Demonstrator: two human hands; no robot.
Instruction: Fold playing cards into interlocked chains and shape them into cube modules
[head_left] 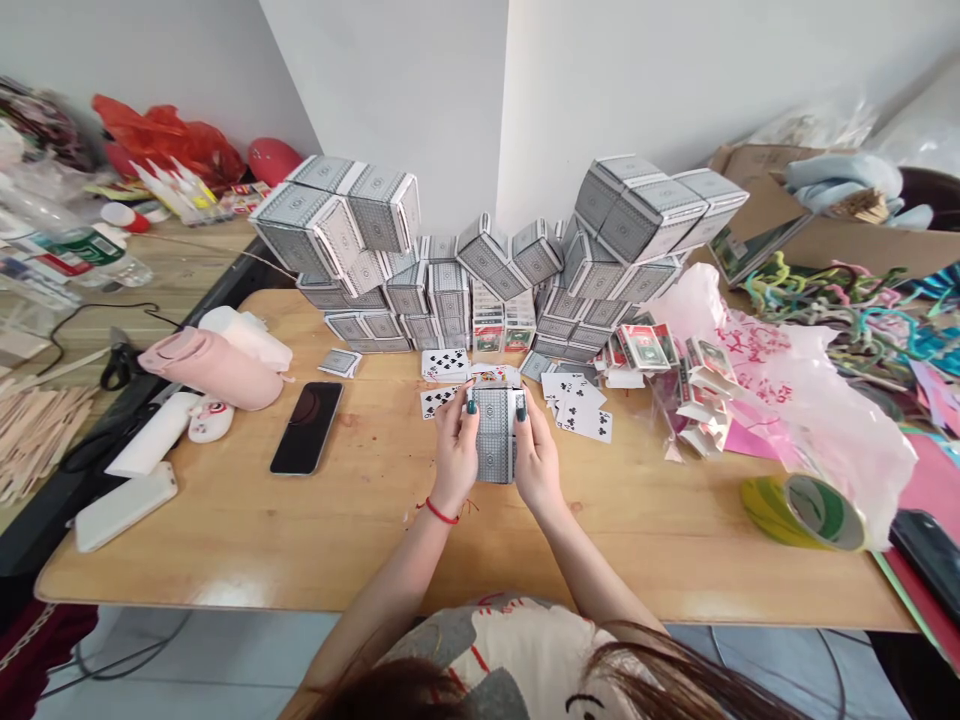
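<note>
Between both palms I hold a block of playing cards (495,440), its patterned grey backs facing up. My left hand (457,440) presses on its left side and my right hand (536,450) on its right, thumbs near the top. Just beyond the hands lie loose face-up cards: a stack (445,364) to the left and a spread of clubs (581,408) to the right. Behind them stands a wall-like structure of grey card blocks (450,290), with taller piles at either end. Red and green card boxes (489,338) sit in its middle.
On the left are a black phone (307,428), a pink bottle (214,368), a white power bank (126,506) and scissors (118,360). To the right are opened card boxes (705,390), a crumpled plastic bag (810,390) and a yellow tape roll (765,510).
</note>
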